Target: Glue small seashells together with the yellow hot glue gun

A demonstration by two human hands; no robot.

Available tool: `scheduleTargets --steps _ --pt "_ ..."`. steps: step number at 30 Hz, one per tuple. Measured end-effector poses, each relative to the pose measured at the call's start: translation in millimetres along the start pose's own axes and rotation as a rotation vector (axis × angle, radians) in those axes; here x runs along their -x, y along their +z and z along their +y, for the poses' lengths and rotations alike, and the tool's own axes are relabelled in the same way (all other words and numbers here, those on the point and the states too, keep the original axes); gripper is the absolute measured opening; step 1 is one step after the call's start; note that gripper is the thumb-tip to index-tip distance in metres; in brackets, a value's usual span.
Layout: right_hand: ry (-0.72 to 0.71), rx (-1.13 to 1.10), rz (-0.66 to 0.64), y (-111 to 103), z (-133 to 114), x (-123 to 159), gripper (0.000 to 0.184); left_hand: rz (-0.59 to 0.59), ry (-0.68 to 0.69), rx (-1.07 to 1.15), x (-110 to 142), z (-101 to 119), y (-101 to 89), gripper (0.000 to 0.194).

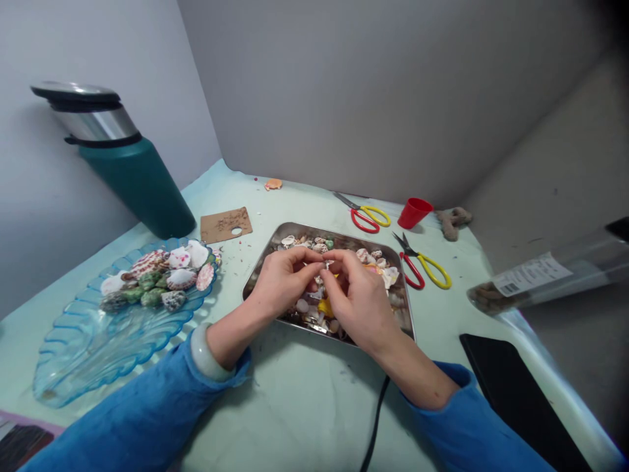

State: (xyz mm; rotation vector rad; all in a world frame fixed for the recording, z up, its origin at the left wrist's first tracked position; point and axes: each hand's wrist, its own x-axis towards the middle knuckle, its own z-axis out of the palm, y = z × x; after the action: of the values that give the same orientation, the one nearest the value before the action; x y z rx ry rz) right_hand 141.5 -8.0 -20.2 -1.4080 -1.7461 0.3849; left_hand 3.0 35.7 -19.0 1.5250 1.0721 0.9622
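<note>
Both my hands hover over a metal tray (275,246) filled with several small seashells (366,255). My left hand (282,280) and my right hand (356,295) meet fingertip to fingertip, pinching one tiny pale shell (325,265) between them. Fingers of both hands are curled closed. A pale bangle (204,354) sits on my left wrist, and blue sleeves cover both forearms.
A blue glass shell-shaped dish (88,347) with several larger shells (162,278) lies at left. Behind it stand a teal flask (132,174) and a brown card (226,225). Two scissors (366,215) (425,265), a red cup (413,212), a clear tube (540,278) and a black phone (515,393) lie right.
</note>
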Motion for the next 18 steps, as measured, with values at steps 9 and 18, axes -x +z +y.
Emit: scheduleTargets --steps 9,18 --pt "0.002 -0.005 0.007 -0.3 -2.2 0.0 0.018 0.000 -0.006 0.019 -0.3 2.2 -0.1 0.013" --pt "0.013 0.001 -0.011 -0.7 -1.8 0.6 0.019 0.004 0.009 -0.015 0.8 1.4 0.0 0.013"
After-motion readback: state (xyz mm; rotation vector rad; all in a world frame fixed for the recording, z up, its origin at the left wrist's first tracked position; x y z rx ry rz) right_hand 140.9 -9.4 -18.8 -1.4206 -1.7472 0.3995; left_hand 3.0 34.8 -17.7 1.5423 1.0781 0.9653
